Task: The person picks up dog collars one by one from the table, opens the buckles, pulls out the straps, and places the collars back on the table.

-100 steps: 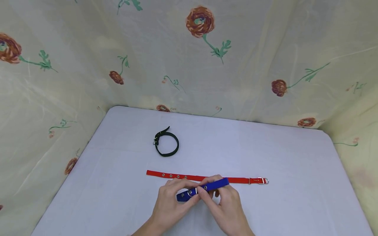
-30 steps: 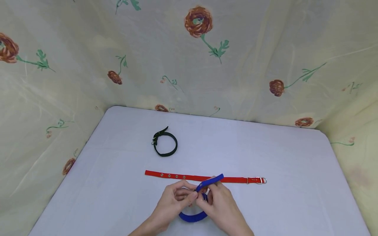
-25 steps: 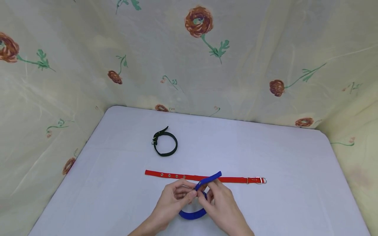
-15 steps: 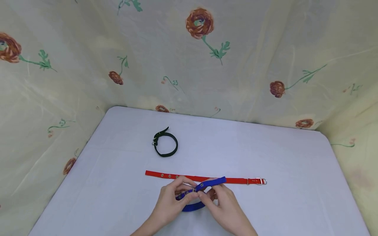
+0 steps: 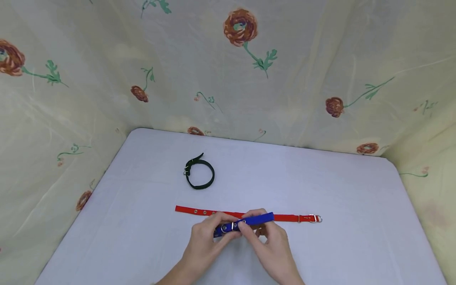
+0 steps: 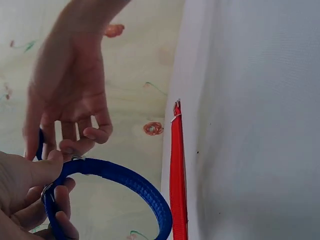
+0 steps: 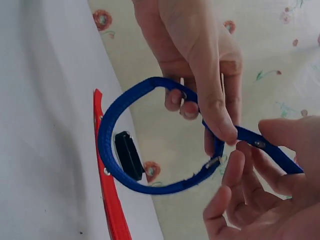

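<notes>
Both hands hold a blue collar point(image 5: 259, 219), strap with metal eyelets and buckle, above the table. My left hand point(image 5: 204, 242) grips it by the buckle end, thumb in front and fingers behind. With thumb and fingers, my right hand point(image 5: 269, 246) pinches the strap just right of the buckle, and the free end sticks out past it. In the left wrist view the collar point(image 6: 127, 181) forms a round loop, which the right wrist view shows whole, with the strap end running through the buckle point(image 7: 213, 162). In the head view the hands hide most of that loop.
A red collar point(image 5: 287, 217) lies stretched straight across the table point(image 5: 342, 186), just beyond the hands and partly covered by them. Farther back, left of centre, rests a dark buckled collar point(image 5: 214, 174) in a ring. Flowered cloth point(image 5: 292, 79) hangs behind the table.
The blue strap, bent up at the buckle a second ago, now lies flatter between the hands. Its loop has turned out of sight in the head view. The red and dark collars stay put.
</notes>
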Available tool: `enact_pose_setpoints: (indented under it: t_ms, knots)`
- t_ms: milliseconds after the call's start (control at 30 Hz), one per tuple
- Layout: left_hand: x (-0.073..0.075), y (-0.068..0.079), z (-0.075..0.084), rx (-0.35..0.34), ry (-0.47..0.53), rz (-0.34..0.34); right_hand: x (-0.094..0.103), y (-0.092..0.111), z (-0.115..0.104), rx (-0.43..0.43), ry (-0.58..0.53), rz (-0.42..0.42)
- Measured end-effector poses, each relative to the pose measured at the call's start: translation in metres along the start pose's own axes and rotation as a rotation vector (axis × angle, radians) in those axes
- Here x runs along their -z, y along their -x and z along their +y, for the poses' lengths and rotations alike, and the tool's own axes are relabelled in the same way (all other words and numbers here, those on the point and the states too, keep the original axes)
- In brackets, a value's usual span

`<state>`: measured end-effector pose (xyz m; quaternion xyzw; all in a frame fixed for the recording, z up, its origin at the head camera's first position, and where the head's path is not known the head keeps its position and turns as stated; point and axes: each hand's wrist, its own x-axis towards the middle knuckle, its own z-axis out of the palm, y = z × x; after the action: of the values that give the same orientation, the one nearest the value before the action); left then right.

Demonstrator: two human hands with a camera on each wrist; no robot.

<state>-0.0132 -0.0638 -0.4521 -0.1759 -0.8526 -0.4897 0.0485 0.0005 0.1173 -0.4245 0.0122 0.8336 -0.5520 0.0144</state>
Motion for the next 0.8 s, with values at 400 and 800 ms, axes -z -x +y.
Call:
enact_pose_setpoints:
  t_ms: [400,800]
  knots:
    - [-0.0055,0.0026,0.0025,-0.049,-0.058,0.047,-0.0026,0.0007,-0.0025,0.029,0.12,0.078]
    - [-0.0042,0.004,0.003,-0.057,-0.076,0.052,0.0001,0.0,-0.0016,0.043,0.166,0.148]
